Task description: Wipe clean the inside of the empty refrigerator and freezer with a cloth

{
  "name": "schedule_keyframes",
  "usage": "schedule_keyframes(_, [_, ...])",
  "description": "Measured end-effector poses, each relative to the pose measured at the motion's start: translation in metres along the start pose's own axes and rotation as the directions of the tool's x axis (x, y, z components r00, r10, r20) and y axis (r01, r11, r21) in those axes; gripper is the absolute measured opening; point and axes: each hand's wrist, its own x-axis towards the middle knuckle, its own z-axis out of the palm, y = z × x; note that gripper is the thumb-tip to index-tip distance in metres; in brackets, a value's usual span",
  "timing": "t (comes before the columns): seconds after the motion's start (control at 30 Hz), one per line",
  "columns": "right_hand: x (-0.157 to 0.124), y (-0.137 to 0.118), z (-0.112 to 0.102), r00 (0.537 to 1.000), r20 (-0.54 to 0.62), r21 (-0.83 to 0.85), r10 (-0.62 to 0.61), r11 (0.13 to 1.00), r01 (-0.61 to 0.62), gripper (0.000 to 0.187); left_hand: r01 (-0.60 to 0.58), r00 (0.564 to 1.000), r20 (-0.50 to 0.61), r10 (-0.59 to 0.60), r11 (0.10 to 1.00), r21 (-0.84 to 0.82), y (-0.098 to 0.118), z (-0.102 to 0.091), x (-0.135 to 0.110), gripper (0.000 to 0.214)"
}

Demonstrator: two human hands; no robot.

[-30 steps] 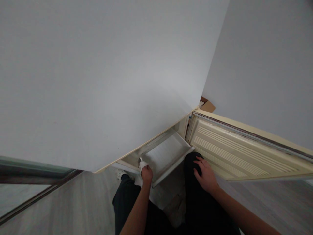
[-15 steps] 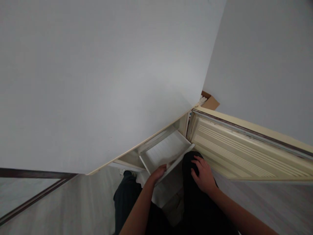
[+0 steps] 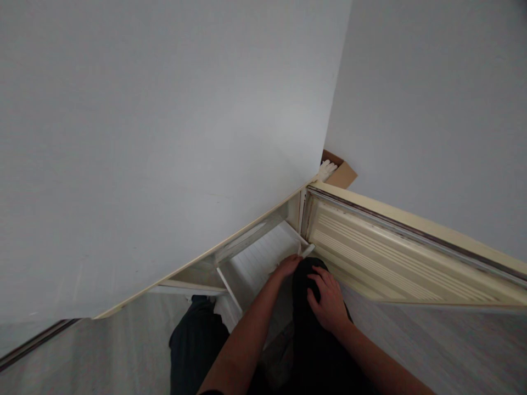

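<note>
My left hand [image 3: 288, 265] is closed at the front edge of a pulled-out white drawer [image 3: 249, 260], beside my knee. Pale, thin material that looks like a white cloth [image 3: 300, 250] pokes out by its fingers; most of it is hidden. The drawer sticks out of a white fridge or freezer cabinet [image 3: 214, 137]. My right hand [image 3: 327, 299] rests on my dark-trousered knee [image 3: 303, 280], fingers spread and holding nothing.
To the right, the cabinet's door [image 3: 395, 258] stands open, its cream ribbed inner side and stained seal showing. Behind the hinge sits a cardboard box [image 3: 345, 174] with a white glove [image 3: 327, 169] in it. Below is a grey wood-look floor [image 3: 135, 351].
My left hand has slid right along the drawer's front edge toward the door side. My right hand stays on the knee. The view has shifted slightly.
</note>
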Motion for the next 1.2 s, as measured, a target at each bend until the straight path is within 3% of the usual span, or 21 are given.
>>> schedule_keyframes(0.2, [0.005, -0.003, -0.002, 0.997, 0.07, -0.069, 0.014, 0.998, -0.01, 0.046, 0.044, 0.966, -0.252, 0.047, 0.938, 0.344, -0.041, -0.003, -0.058, 0.039])
schedule_keyframes(0.33, [0.007, -0.01, 0.001, 0.994, 0.109, -0.127, 0.029, 0.992, -0.015, 0.056, 0.081, 0.953, -0.291, 0.079, 0.862, 0.501, -0.067, -0.013, -0.089, 0.037])
schedule_keyframes(0.47, [0.006, -0.015, 0.004, 0.992, 0.118, -0.134, 0.036, 0.991, -0.02, 0.055, 0.07, 0.942, -0.302, 0.146, 0.795, 0.602, -0.071, -0.034, -0.093, 0.033])
schedule_keyframes(0.63, [0.007, -0.011, 0.002, 0.994, 0.106, -0.118, 0.04, 0.993, -0.028, 0.054, 0.006, 0.886, -0.296, 0.358, 0.627, 0.779, -0.067, -0.076, -0.092, 0.037])
schedule_keyframes(0.7, [0.008, -0.009, 0.002, 0.994, 0.098, -0.11, 0.041, 0.993, -0.03, 0.053, -0.04, 0.894, -0.233, 0.382, 0.587, 0.809, -0.065, -0.093, -0.09, 0.032])
schedule_keyframes(0.83, [0.008, -0.006, 0.0, 0.996, 0.086, -0.098, 0.04, 0.995, -0.031, 0.052, -0.124, 0.932, -0.115, 0.344, 0.6, 0.79, -0.061, -0.115, -0.08, 0.034])
schedule_keyframes(0.93, [0.008, -0.007, -0.001, 0.996, 0.082, -0.101, 0.043, 0.994, -0.034, 0.052, -0.229, 0.949, 0.03, 0.312, 0.622, 0.749, -0.059, -0.105, -0.072, 0.028])
schedule_keyframes(1.07, [0.009, -0.007, -0.001, 0.995, 0.085, -0.102, 0.054, 0.994, -0.046, 0.051, -0.344, 0.938, 0.21, 0.275, 0.673, 0.654, -0.065, -0.059, -0.069, 0.015])
schedule_keyframes(1.13, [0.01, -0.006, -0.001, 0.995, 0.081, -0.1, 0.054, 0.994, -0.046, 0.051, -0.324, 0.946, 0.201, 0.255, 0.72, 0.613, -0.071, -0.038, -0.066, 0.012])
schedule_keyframes(1.2, [0.009, -0.004, -0.001, 0.996, 0.075, -0.097, 0.048, 0.994, -0.041, 0.051, -0.256, 0.966, 0.11, 0.235, 0.783, 0.568, -0.075, -0.029, -0.057, 0.011])
